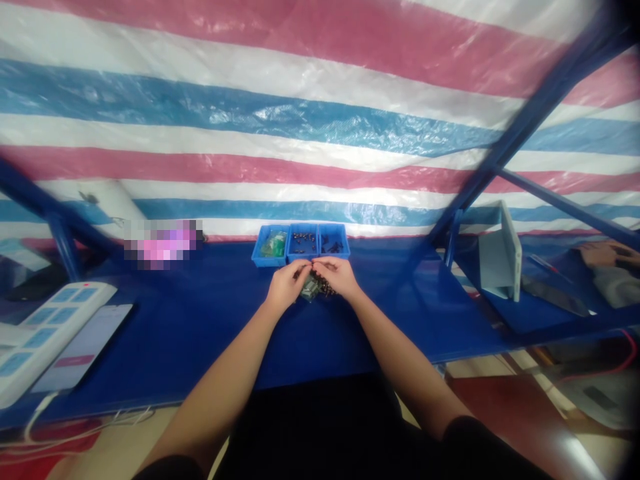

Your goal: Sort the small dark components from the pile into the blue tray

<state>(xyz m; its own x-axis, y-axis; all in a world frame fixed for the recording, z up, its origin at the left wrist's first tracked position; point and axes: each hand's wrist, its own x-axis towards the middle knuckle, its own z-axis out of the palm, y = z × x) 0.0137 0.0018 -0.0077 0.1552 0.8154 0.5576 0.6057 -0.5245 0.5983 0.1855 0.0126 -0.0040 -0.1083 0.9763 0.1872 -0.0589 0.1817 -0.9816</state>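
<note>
My left hand (289, 285) and my right hand (337, 275) meet fingertip to fingertip just in front of the blue bins. The fingers of both are pinched together; whatever is between them is too small to make out. Under the hands lies a pile of small metallic parts (328, 288), with a clear plastic bag (311, 288) beside it, partly covered by my fingers. Behind stand three blue bins side by side. The left bin (256, 257) holds green and clear plastic packets, the middle bin (303, 247) small brassy parts, and the right bin (342, 249) small dark parts.
On the blue table (200, 333), a white power strip (55, 333) and a charging phone (83, 347) lie at the left. A blue metal frame (480, 180) divides off the right side, where a tablet on a stand (501, 257) and another person's hand (607, 253) appear.
</note>
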